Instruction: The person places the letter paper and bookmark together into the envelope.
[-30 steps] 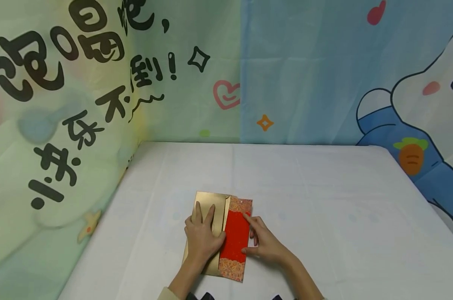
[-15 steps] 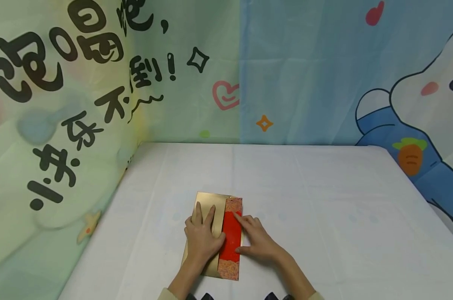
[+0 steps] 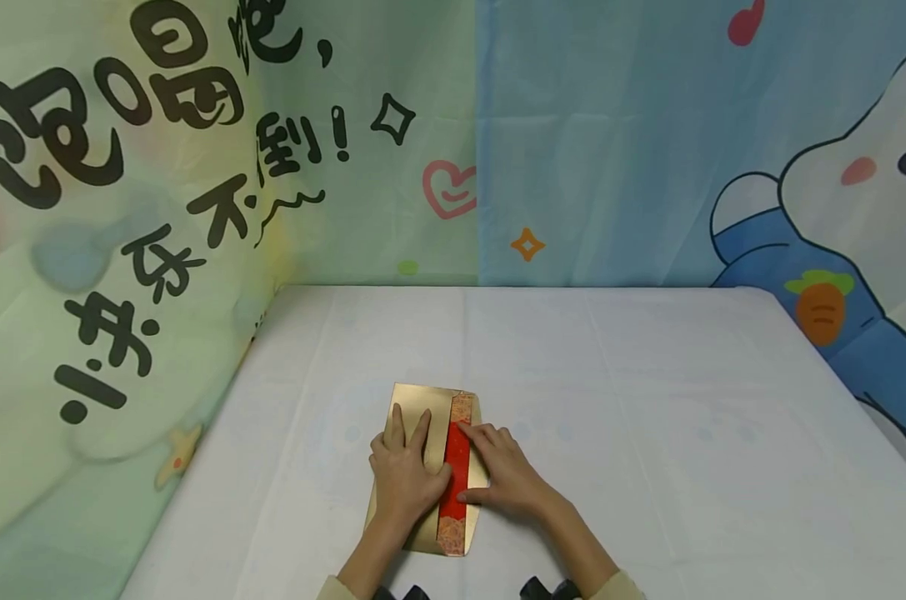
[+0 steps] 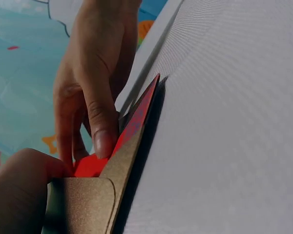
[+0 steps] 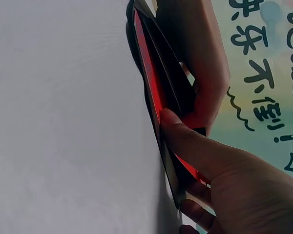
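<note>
A gold envelope [image 3: 437,404] lies on the white-covered table, its rounded flap [image 3: 477,473] spread out to the right. My left hand [image 3: 406,479] rests on it with fingers extended and the thumb near its opening. A red card [image 3: 456,454] with patterned gold ends sits partly inside the envelope; its left part is hidden. My right hand [image 3: 508,479] holds the card's exposed right side, thumb and index finger apart along it. In the right wrist view the red card [image 5: 157,95] shows between the envelope's dark inner layers, with my right thumb touching its edge.
White cloth [image 3: 648,417] covers the table around the envelope. Behind it and along the left hang printed curtains [image 3: 377,217] with lettering and a cartoon animal.
The red card has slid left into the gold envelope, so a narrower strip shows and more of the flap is visible. My right hand moved left with it; my left hand stayed put.
</note>
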Available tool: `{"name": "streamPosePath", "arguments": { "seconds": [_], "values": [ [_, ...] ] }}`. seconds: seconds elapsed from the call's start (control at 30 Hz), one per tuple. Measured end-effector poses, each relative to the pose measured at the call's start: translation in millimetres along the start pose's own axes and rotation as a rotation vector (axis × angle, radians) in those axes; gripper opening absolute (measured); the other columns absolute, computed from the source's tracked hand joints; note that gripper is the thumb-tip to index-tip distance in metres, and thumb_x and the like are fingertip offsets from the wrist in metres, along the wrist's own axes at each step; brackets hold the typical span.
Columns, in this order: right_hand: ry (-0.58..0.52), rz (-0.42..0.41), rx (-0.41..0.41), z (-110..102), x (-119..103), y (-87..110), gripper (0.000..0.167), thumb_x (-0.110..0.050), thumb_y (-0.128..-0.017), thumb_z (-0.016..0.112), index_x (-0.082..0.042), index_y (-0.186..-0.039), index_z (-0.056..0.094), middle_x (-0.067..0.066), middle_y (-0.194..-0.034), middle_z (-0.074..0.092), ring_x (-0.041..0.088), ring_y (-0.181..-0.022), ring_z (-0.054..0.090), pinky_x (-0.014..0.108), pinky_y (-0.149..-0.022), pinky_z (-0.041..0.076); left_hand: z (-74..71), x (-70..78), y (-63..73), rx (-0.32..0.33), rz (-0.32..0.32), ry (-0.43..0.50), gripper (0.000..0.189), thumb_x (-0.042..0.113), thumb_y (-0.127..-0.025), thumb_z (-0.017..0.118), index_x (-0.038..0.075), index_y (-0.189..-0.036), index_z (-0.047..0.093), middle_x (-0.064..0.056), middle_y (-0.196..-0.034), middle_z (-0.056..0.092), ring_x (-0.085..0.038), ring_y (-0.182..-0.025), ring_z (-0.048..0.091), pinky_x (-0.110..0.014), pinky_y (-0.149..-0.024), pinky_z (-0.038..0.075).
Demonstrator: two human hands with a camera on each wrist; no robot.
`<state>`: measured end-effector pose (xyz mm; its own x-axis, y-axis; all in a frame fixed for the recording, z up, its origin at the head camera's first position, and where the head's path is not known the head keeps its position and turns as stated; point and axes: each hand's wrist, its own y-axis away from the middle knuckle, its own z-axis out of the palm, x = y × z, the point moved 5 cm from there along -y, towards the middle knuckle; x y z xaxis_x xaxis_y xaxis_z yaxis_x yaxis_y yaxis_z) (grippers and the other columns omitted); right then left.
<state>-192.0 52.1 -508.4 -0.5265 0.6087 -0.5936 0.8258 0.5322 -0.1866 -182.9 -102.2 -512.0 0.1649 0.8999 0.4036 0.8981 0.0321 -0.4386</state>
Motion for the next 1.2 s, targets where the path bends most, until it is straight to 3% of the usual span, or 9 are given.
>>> {"name": "streamPosePath", "arguments": {
  "seconds": [0.3,0.5,0.67,0.8,0.93,1.2],
  "values": [
    [0.036,-0.021,0.007,7.2,-4.4,-8.0,0.094,-0.048,-0.065,0.076,-0.006,-0.14,0.037,0.007,-0.127,0.046,0.018,-0.097,0.04,0.038,-0.084,0.035,2.0,-1.2,-0.2,-0.027,-0.029,0.009,0.071,0.036,-0.061,0.068,0.019,-0.129,0.056,-0.023,-0.142,0.033,-0.044,-0.099,0.043,-0.051,-0.075,0.037],
    [0.06,-0.002,0.038,6.1,-1.0,-3.7,0.093,-0.049,-0.065,0.076,-0.006,-0.139,0.039,0.005,-0.123,0.045,0.016,-0.093,0.038,0.037,-0.079,0.034,2.4,-0.2,0.5,-0.032,-0.031,0.013,0.071,0.037,-0.06,0.068,0.019,-0.128,0.056,-0.023,-0.142,0.033,-0.044,-0.099,0.043,-0.051,-0.074,0.038],
    [0.069,0.0,0.054,3.1,0.4,0.2,0.089,-0.043,-0.063,0.073,-0.004,-0.137,0.042,0.012,-0.129,0.04,0.027,-0.113,0.037,0.047,-0.091,0.032,1.0,-0.4,-0.4,-0.026,-0.029,0.012,0.072,0.037,-0.06,0.07,0.019,-0.128,0.056,-0.024,-0.142,0.033,-0.044,-0.099,0.043,-0.051,-0.074,0.037],
    [0.094,-0.015,0.02,7.4,-0.2,0.3,0.088,-0.044,-0.064,0.067,-0.003,-0.138,0.04,0.02,-0.139,0.032,0.037,-0.133,0.019,0.054,-0.104,0.016,-0.3,-1.0,-0.8,-0.009,-0.016,0.005,0.071,0.037,-0.06,0.07,0.018,-0.127,0.057,-0.025,-0.14,0.034,-0.045,-0.099,0.043,-0.052,-0.073,0.038],
    [0.103,-0.004,0.028,11.2,-0.8,0.8,0.089,-0.046,-0.064,0.065,-0.004,-0.138,0.039,0.021,-0.141,0.03,0.038,-0.136,0.012,0.055,-0.105,0.01,-0.1,-1.3,-0.7,0.006,0.002,-0.001,0.07,0.037,-0.06,0.07,0.017,-0.126,0.058,-0.026,-0.139,0.036,-0.045,-0.098,0.044,-0.052,-0.072,0.038],
    [0.197,-0.026,0.115,16.3,-4.4,-0.1,0.089,-0.052,-0.063,0.066,-0.005,-0.135,0.043,0.021,-0.138,0.034,0.04,-0.133,0.02,0.059,-0.102,0.014,-0.1,-1.2,0.1,0.024,0.01,0.001,0.072,0.037,-0.058,0.071,0.017,-0.125,0.059,-0.026,-0.139,0.036,-0.045,-0.098,0.043,-0.052,-0.071,0.038]
  ]
}}
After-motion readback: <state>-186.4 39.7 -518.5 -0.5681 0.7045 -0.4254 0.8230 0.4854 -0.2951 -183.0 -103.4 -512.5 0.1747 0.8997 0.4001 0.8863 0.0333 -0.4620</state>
